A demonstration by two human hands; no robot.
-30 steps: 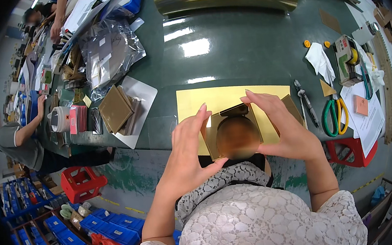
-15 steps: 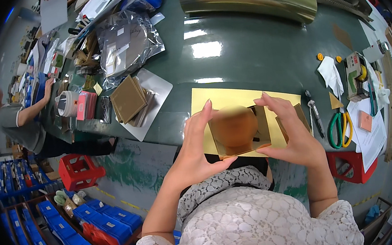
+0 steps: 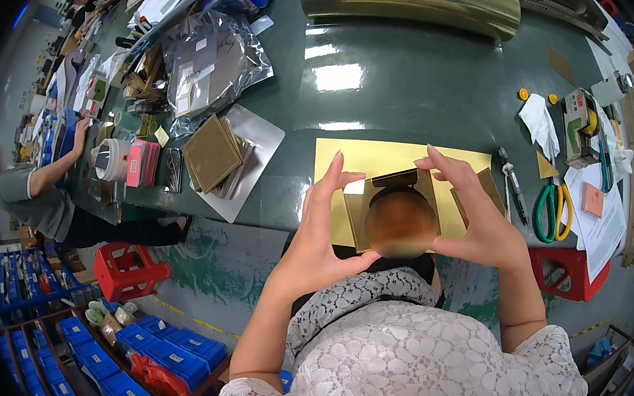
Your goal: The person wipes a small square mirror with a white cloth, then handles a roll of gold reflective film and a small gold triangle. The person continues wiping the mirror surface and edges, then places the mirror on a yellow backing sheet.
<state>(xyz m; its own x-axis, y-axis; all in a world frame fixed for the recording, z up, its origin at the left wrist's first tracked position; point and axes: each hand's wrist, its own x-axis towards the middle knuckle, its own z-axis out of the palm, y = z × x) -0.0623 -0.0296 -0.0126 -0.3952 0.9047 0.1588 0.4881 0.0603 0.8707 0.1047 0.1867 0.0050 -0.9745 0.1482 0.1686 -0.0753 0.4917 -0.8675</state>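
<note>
A square, gold-tinted reflective plate (image 3: pixel 400 209) is held upright-tilted by its edges between my two hands, above a yellow sheet (image 3: pixel 336 158) at the table's near edge. My left hand (image 3: pixel 310 248) grips its left side, thumb at the lower corner and fingers near the upper one. On the opposite side, my right hand (image 3: pixel 485 227) does the same. Beside my right fingers, another gold-brown plate (image 3: pixel 493 190) lies on the sheet's right edge, partly covered by the hand. A blurred reflection fills much of the held plate.
Gold-brown plates (image 3: pixel 211 153) are stacked on a grey board (image 3: pixel 259 138) to the left. At right lie a black-and-silver tool (image 3: pixel 513 187), scissors (image 3: pixel 544 223) and papers (image 3: pixel 602 228). A gold roll (image 3: pixel 413 2) spans the back. A co-worker (image 3: pixel 27 195) stands left.
The held plate has tilted, and the reflection in it has shifted down and right. Both hands keep their grip. A white sheet held by someone at the far upper left is out of sight now.
</note>
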